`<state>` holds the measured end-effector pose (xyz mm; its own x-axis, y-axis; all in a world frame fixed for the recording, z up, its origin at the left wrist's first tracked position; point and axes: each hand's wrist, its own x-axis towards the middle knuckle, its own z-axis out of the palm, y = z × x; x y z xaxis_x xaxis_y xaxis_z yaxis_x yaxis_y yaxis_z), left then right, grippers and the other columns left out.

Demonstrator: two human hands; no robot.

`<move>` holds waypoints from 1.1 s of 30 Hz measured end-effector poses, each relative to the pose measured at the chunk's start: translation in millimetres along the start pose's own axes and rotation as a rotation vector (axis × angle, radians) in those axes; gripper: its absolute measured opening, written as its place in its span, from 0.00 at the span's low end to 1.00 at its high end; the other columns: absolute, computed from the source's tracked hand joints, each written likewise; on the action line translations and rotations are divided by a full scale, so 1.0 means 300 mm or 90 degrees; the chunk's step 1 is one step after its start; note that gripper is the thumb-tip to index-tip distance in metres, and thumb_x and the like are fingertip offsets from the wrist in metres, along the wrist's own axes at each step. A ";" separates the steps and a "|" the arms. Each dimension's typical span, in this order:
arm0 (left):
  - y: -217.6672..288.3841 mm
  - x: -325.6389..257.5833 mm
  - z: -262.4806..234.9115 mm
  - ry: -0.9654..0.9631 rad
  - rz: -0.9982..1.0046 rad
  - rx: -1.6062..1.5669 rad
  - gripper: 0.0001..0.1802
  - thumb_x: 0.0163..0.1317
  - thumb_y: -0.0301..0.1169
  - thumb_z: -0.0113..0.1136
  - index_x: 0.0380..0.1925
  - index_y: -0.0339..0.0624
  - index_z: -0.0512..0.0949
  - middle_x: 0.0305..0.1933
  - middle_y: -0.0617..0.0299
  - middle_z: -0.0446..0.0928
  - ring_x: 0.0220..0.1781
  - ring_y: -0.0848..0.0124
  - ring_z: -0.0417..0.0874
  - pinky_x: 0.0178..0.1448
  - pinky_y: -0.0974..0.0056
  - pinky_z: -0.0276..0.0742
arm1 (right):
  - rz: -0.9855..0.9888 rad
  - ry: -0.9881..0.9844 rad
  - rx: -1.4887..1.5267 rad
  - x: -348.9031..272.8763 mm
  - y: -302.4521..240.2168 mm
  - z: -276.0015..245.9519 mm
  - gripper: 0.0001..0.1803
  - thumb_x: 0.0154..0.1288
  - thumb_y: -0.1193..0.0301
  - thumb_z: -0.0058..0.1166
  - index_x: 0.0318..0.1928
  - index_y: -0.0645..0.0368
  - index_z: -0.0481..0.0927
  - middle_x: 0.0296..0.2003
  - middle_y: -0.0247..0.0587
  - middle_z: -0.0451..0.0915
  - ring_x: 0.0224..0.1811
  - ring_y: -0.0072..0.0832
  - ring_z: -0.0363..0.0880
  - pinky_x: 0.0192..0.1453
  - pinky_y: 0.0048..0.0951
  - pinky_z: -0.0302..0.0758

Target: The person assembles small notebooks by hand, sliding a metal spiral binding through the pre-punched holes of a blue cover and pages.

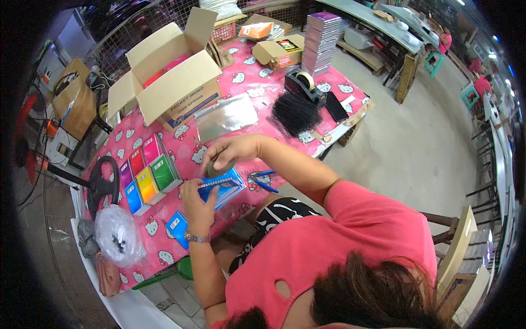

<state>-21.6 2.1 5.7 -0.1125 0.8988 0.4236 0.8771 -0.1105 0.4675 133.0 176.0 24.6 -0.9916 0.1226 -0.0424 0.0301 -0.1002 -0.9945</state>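
My left hand (197,198), a metal watch on its wrist, grips the end of a blue spiral notepad (221,186) and holds it tilted. Above the notepad's spiral edge, my right hand (234,149) is closed over a dark greenish, rounded object (223,168) whose kind I cannot make out. Under and beside the held pad lie more blue pads (234,176). Blue-handled pliers (265,183) rest to the right of them, near the table's front edge. Another small blue notepad (177,227) lies by my left wrist.
Left of my hands stand rows of coloured notepads (147,183). An open cardboard box (183,90) and a silvery sheet (226,116) are behind. Black spiral coils (296,113), a tape dispenser (307,88) and a tall notepad stack (321,44) stand right. A plastic bag (118,236) sits front left.
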 end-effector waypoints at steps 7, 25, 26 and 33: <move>-0.064 0.003 -0.046 -0.016 -0.018 -0.065 0.18 0.54 0.34 0.68 0.39 0.36 0.73 0.38 0.51 0.73 0.48 0.52 0.72 0.54 0.52 0.67 | -0.150 -0.142 0.267 0.060 0.034 0.009 0.22 0.61 0.68 0.60 0.52 0.69 0.78 0.46 0.41 0.81 0.48 0.24 0.78 0.54 0.27 0.74; -0.090 0.013 0.003 0.020 -0.145 -0.178 0.13 0.58 0.31 0.66 0.39 0.38 0.75 0.32 0.58 0.78 0.31 0.69 0.80 0.35 0.66 0.74 | 0.033 0.361 -0.408 0.061 0.228 -0.154 0.29 0.51 0.51 0.68 0.48 0.58 0.82 0.46 0.46 0.82 0.47 0.33 0.80 0.49 0.32 0.76; -0.077 0.018 0.013 0.032 -0.153 -0.176 0.13 0.58 0.31 0.66 0.39 0.38 0.75 0.32 0.58 0.78 0.31 0.69 0.80 0.35 0.66 0.74 | 0.113 0.522 -0.523 0.025 0.301 -0.214 0.32 0.48 0.49 0.69 0.50 0.56 0.81 0.43 0.49 0.82 0.46 0.37 0.80 0.50 0.32 0.75; -0.098 -0.070 0.048 0.199 -0.257 -0.410 0.12 0.66 0.32 0.60 0.42 0.33 0.80 0.33 0.57 0.82 0.27 0.73 0.85 0.28 0.70 0.78 | 0.208 0.715 -0.796 -0.206 0.603 -0.065 0.48 0.56 0.53 0.62 0.72 0.49 0.53 0.72 0.54 0.51 0.75 0.54 0.44 0.72 0.62 0.47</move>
<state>-38.3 -7.4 -28.2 -0.5706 0.7720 0.2800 0.3124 -0.1113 0.9434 202.1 169.6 -154.7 -0.3728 0.8914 0.2577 0.8131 0.4476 -0.3721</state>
